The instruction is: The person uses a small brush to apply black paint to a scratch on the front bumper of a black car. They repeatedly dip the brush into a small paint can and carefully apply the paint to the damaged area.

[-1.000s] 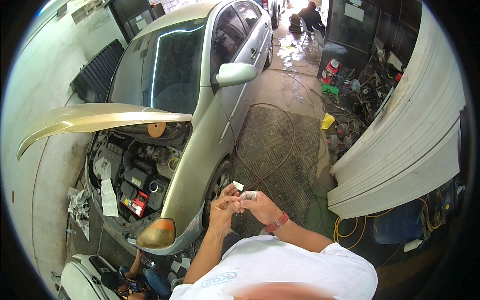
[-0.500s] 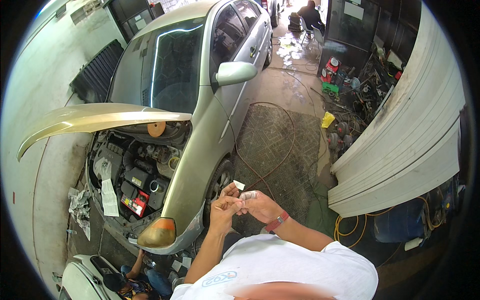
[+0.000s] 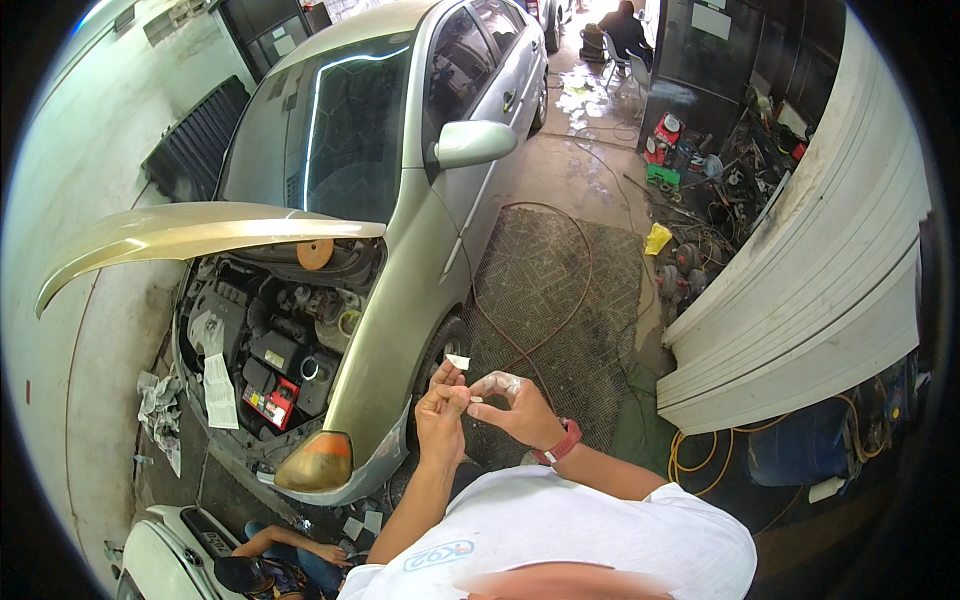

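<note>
As left grip (image 3: pixel 442 412) holds white scrap (image 3: pixel 458 362) | hose (image 3: pixel 591 262) crosses mat (image 3: pixel 545 285) | hood (image 3: pixel 210 230) raised

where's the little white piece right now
In the head view, just below centre, the little white piece is held in the left hand, above and left of the right hand.

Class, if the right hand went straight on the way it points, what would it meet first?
Past the small pale piece by its fingertips, the right hand would probably meet the left hand first, though one view leaves depth unclear.
</note>
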{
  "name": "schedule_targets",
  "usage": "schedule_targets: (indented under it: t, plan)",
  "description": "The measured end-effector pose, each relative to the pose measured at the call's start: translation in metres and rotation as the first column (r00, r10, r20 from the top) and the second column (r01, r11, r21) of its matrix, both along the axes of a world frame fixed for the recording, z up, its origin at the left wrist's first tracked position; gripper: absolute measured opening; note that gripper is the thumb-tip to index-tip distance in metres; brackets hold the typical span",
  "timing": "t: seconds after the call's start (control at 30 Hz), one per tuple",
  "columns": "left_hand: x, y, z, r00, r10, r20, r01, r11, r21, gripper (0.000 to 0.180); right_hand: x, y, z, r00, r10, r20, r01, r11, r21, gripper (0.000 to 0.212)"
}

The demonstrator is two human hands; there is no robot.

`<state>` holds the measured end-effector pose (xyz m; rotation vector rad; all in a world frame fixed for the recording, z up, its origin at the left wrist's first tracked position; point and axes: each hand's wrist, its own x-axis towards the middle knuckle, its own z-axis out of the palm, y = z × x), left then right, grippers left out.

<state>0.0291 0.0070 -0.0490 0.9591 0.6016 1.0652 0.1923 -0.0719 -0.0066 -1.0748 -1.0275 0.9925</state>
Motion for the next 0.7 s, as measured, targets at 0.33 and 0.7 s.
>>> schedule_targets:
  t: [0.33,0.7]
  plan:
    - [0.003,-0.003,-0.007,0.975,-0.083,0.206,0.115,0.982,-0.148,0.006,0.002,0.002,-0.014,1.000,0.021,0.016,-0.020,0.999,-0.048,0.023]
    - [0.002,-0.007,0.010,0.991,-0.110,0.076,0.120,0.983,-0.136,0.008,0.004,0.005,-0.026,0.910,0.168,-0.379,-0.217,0.972,-0.088,0.021]
